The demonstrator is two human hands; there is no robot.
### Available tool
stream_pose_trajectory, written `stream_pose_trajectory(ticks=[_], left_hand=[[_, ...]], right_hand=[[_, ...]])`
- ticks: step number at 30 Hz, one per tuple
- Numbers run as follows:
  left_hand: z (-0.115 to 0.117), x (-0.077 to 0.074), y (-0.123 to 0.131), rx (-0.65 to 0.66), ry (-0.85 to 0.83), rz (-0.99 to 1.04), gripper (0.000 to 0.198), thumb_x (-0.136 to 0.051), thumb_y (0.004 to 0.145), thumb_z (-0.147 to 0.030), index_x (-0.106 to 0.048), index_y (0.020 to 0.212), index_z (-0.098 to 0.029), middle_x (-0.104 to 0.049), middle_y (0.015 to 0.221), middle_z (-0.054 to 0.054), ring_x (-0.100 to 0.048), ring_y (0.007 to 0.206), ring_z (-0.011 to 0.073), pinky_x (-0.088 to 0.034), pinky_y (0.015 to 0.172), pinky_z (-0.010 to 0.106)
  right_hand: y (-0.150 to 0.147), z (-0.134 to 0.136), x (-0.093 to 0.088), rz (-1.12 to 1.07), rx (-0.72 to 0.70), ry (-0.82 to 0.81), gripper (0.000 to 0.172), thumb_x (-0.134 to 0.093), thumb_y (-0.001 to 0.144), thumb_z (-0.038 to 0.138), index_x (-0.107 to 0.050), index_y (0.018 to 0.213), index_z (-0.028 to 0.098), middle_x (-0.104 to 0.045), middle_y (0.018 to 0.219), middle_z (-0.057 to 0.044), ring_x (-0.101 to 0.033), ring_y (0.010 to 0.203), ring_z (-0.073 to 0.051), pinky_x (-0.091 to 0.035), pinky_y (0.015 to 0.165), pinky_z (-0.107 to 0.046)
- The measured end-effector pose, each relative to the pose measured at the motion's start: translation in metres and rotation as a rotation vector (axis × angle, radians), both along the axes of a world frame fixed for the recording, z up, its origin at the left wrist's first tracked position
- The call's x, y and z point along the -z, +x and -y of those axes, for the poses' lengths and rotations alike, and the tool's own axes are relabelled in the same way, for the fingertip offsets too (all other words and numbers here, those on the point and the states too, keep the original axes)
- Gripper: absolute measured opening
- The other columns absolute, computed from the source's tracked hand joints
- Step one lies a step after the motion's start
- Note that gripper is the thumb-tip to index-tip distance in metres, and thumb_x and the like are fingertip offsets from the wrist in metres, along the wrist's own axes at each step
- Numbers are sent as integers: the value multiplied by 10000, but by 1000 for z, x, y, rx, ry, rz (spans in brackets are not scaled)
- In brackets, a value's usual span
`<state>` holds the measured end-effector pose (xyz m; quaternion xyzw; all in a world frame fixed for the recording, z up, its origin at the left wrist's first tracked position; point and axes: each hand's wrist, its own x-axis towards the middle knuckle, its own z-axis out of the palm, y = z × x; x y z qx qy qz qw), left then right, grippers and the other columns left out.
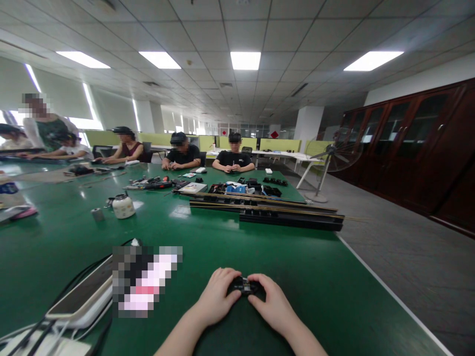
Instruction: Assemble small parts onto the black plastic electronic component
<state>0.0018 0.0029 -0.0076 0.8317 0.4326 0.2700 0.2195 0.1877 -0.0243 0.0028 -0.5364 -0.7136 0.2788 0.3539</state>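
Single head cam, seated at green table (222, 237), faced forward along it, tilted slightly down. Left hand (217, 296) and right hand (272, 306) sat close at bottom edge; ceiling (237, 29) filled top.

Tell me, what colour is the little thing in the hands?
The little thing is black, pinched by the left hand and right hand; head view.

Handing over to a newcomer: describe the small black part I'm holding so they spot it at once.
On the long green table, look at its near edge, where the left hand and right hand meet. The small black part is pinched between them. The other black pieces lie far up the table by the long black rails; only this one is held.
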Motion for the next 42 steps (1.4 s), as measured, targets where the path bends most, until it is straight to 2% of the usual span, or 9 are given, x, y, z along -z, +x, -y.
stream_pose_trajectory(ticks=[10, 20, 42], left_hand=[[-1, 3, -1, -2, 6, 8, 299, -521, 771, -213, -518, 1070, -221, -558, 1073, 43, -469, 1008, 203, -358, 912, 357], [-3, 7, -2, -17, 13, 11, 329, -503, 793, -236, -513, 1121, -223, -560, 1093, 48, -468, 1028, 202, -359, 935, 371], [-3, 5, -2, -9, -8, 14, 326, -487, 799, -225, -521, 1124, -220, -562, 1094, 50, -465, 1024, 202, -351, 936, 371]], right_hand=[[0, 0, 1, -6, 16, 2, 328, -549, 662, 168, -590, 983, 220, -633, 1025, -39, -556, 983, -203, -401, 898, -329], [0, 1, 1, 5, 28, -5, 313, -530, 700, 205, -586, 1008, 214, -630, 1031, -51, -555, 990, -203, -403, 899, -330], [-2, 4, -5, 19, 34, -27, 309, -529, 700, 213, -589, 1003, 222, -627, 1042, -51, -552, 1009, -214, -402, 907, -339]])
